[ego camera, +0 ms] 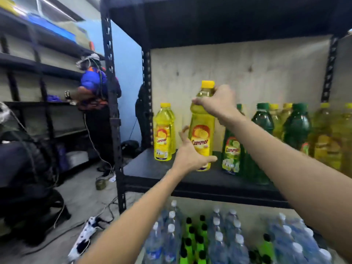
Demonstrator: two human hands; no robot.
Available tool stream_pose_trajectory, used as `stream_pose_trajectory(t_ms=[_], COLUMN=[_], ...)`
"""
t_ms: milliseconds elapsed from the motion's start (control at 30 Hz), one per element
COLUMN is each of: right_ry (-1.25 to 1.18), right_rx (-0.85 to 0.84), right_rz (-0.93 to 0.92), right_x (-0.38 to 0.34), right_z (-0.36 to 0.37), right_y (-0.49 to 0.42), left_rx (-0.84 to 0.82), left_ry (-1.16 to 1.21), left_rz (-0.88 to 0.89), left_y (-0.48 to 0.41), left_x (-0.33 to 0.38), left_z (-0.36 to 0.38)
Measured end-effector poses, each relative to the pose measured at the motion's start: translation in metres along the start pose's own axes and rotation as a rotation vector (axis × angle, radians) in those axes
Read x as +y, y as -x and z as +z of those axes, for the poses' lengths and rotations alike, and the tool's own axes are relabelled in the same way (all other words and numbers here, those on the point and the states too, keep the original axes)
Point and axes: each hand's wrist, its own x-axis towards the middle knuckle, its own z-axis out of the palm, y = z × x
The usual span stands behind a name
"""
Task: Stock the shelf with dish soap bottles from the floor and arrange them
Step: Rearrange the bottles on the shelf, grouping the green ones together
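Note:
A yellow dish soap bottle (202, 128) with a yellow cap stands upright near the front of the black shelf board (152, 168). My right hand (219, 101) grips its neck just under the cap. My left hand (190, 155) is at the bottle's lower body with fingers spread, touching its label side. Another yellow bottle (164, 132) stands to the left, apart from it. A green bottle (231, 151) stands just right of the held one, with several green and yellow bottles (297, 126) behind and further right.
Below the shelf stand several water bottles (224, 241) and green bottles with black caps (192, 239). The black upright post (112, 103) marks the shelf's left end. A person (95, 96) works at another rack at left. Cables and a power strip (83, 237) lie on the floor.

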Motion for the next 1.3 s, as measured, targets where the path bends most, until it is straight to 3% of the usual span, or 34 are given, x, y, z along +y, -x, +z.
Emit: stream_pose_trajectory(t_ms=[233, 500, 667, 767, 867, 933, 1000, 1033, 1100, 1200, 1300], right_ry=[-0.018, 0.08, 0.165, 0.18, 0.124, 0.139, 0.282, 0.356, 0.454, 0.527, 0.508], right_rx=[-0.122, -0.153, -0.154, -0.276, -0.386, -0.256, -0.004, 0.125, 0.284, 0.227, 0.159], right_rz=[0.064, -0.015, -0.024, -0.033, -0.013, -0.068, -0.118, -0.1, 0.009, 0.197, 0.22], right_x=[-0.017, -0.018, -0.013, -0.017, -0.015, 0.001, 0.028, 0.043, 0.069, 0.099, 0.123], right_z=[0.146, 0.207, 0.203, 0.189, 0.14, 0.087, 0.026, -0.001, -0.041, -0.063, -0.059], right_y=[-0.034, -0.029, -0.028, -0.021, -0.015, -0.013, -0.012, -0.014, -0.02, -0.03, -0.028], left_rx=[0.153, 0.187, 0.14, 0.134, 0.3, 0.551, 0.684, 0.654, 0.432, 0.003, -0.183], left_ry=[-0.08, -0.045, -0.023, -0.037, -0.137, -0.244, -0.231, -0.195, -0.107, 0.017, 0.137], left_rz=[-0.19, -0.202, -0.16, -0.163, -0.063, 0.15, 0.392, 0.48, 0.535, 0.359, 0.175], left_y=[-0.042, -0.038, -0.039, -0.035, -0.022, -0.006, 0.008, 0.012, 0.013, 0.005, -0.01], left_x=[-0.104, -0.154, -0.159, -0.157, -0.146, -0.131, -0.1, -0.081, -0.044, 0.005, 0.024], left_z=[-0.066, -0.083, -0.087, -0.089, -0.084, -0.074, -0.051, -0.037, -0.003, 0.047, 0.087])
